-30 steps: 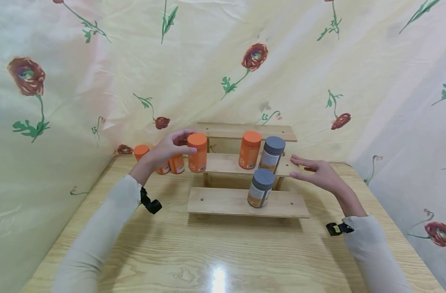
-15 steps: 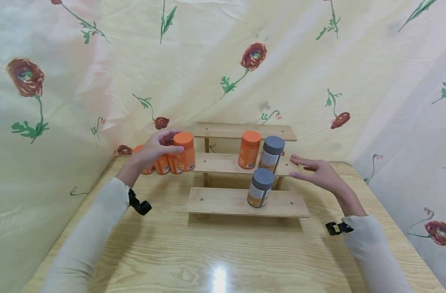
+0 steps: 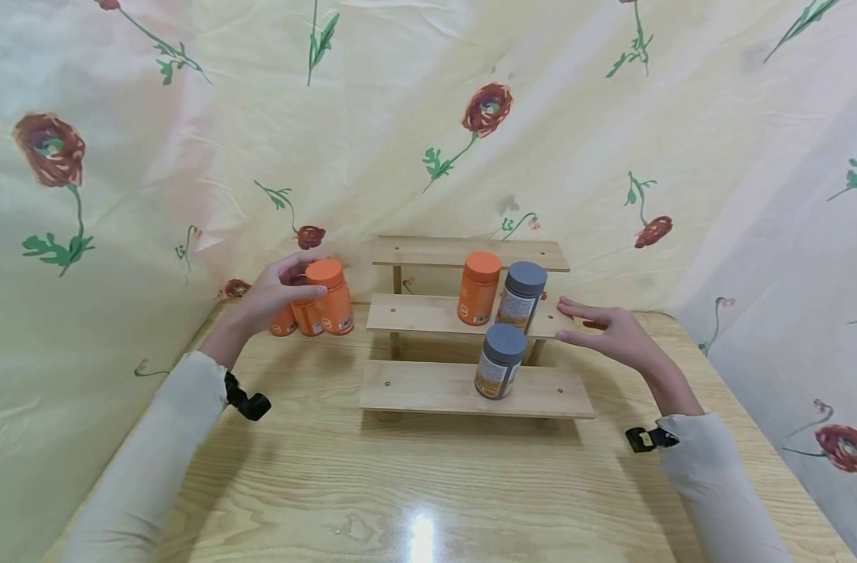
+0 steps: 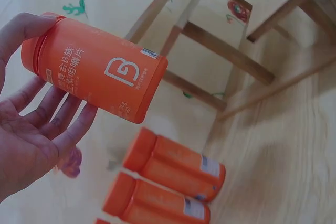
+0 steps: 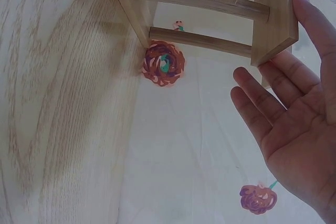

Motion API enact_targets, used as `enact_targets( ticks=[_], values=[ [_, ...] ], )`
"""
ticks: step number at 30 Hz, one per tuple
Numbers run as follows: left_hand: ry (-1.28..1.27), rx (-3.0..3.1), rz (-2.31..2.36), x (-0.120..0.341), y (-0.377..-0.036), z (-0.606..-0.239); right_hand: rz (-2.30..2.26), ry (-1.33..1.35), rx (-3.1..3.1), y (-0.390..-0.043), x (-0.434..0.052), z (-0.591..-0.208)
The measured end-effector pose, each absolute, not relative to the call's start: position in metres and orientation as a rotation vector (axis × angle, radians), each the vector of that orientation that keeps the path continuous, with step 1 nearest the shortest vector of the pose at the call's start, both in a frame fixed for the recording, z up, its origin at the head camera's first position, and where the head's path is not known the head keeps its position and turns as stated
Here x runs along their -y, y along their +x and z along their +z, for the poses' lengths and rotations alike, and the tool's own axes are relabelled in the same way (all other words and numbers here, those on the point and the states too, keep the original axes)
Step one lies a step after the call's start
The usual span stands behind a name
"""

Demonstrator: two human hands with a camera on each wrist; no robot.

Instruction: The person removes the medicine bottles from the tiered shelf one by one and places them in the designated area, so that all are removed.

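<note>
An orange jar [image 3: 337, 305] with an orange lid is in my left hand [image 3: 265, 295], gripped near its lid by thumb and fingers. In the left wrist view, the held jar [image 4: 100, 69] is apart from the other orange jars [image 4: 178, 163] standing on the table. My right hand [image 3: 611, 332] holds the right end of the three-tier wooden rack's middle shelf [image 3: 417, 313] between thumb and fingers. On that shelf stand another orange jar [image 3: 479, 289] and a grey-lidded jar [image 3: 521, 293]. A second grey-lidded jar [image 3: 500, 363] stands on the bottom shelf.
The rack's top shelf [image 3: 464, 252] is bare. A wooden table [image 3: 316, 477] lies under everything. Flower-printed cloth [image 3: 372, 117] hangs behind and at both sides. Black wrist cameras [image 3: 249, 399] sit on both wrists.
My left hand has carried the orange jar leftward, away from the middle shelf's left end, to the orange jars on the table. The right hand has stayed in place.
</note>
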State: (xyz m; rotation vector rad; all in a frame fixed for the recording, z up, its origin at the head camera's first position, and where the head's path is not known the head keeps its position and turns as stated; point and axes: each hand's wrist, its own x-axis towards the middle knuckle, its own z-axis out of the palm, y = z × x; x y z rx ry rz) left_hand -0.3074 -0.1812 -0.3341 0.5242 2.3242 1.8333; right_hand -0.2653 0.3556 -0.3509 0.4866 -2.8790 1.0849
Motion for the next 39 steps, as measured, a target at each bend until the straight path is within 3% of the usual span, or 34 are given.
enact_targets(
  ticks=[20, 28, 39],
  values=[
    [0.310, -2.483, 1.674, 0.207, -0.314, -0.361, 1.093, 0.499, 2.880, -0.258, -0.350, -0.343],
    [0.324, -2.586, 1.590, 0.208, -0.317, -0.374, 1.097, 0.501, 2.881, -0.259, -0.350, -0.343],
    [0.433, -2.656, 1.564, 0.196, -0.298, -0.363, 1.108, 0.490, 2.884, -0.258, -0.351, -0.343]
  ],
)
